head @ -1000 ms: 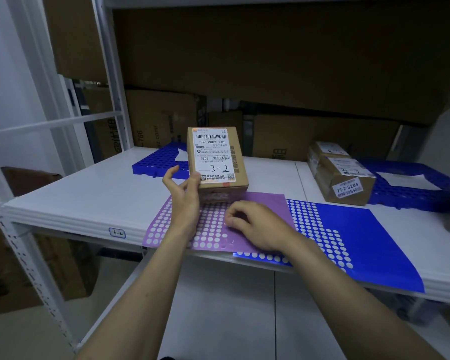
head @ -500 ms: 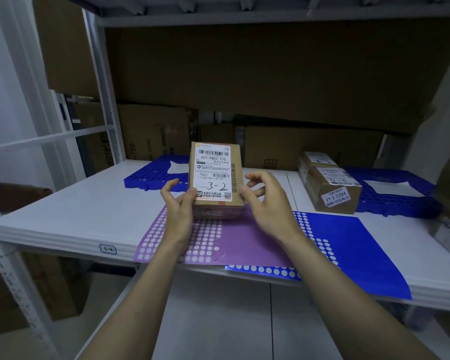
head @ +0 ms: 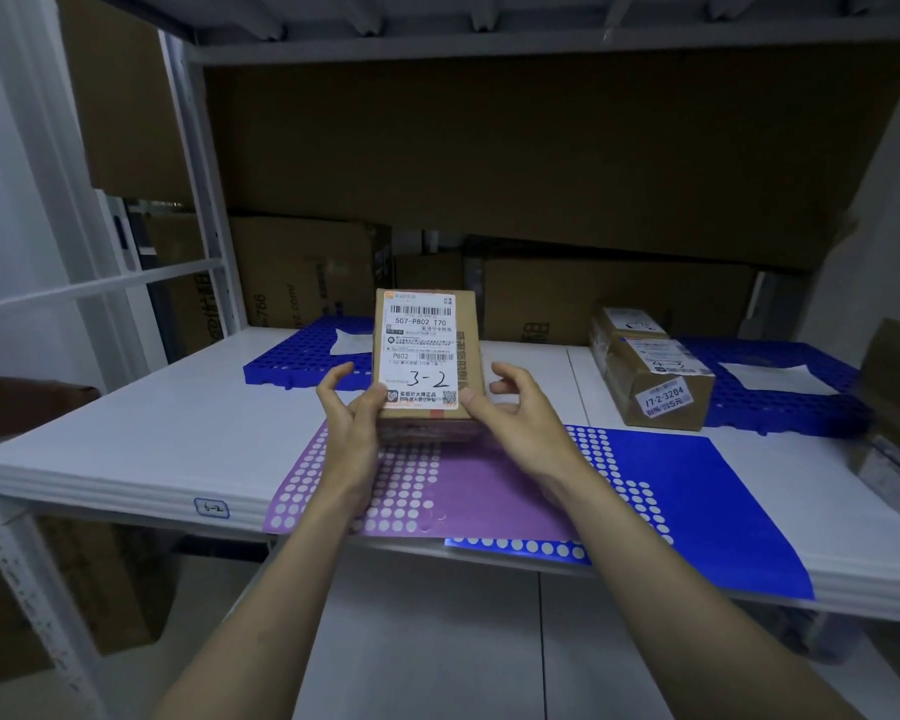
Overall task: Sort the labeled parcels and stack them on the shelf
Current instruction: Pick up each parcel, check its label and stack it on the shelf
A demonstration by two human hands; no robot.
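Note:
A small brown parcel (head: pixel 426 350) with a white label marked "3-2" is held just above the purple dotted sheet (head: pixel 468 491) on the white shelf (head: pixel 126 433). My left hand (head: pixel 352 413) pinches its lower left corner with the thumb on the label. My right hand (head: pixel 515 413) pinches its lower right corner, thumb on top. Two more labelled parcels (head: pixel 650 376) lie at the right, the front one marked "17-2-3204".
Blue perforated mats lie at the back left (head: pixel 302 350) and back right (head: pixel 780 387), each with a white paper. A blue dotted sheet (head: pixel 697 501) overlaps the purple one. Large cartons (head: pixel 302 272) stand behind. A white upright post (head: pixel 204 200) frames the left.
My right hand left the purple sheet and took the parcel's right corner. The parcel sits a little lower and nearer, now held by both hands.

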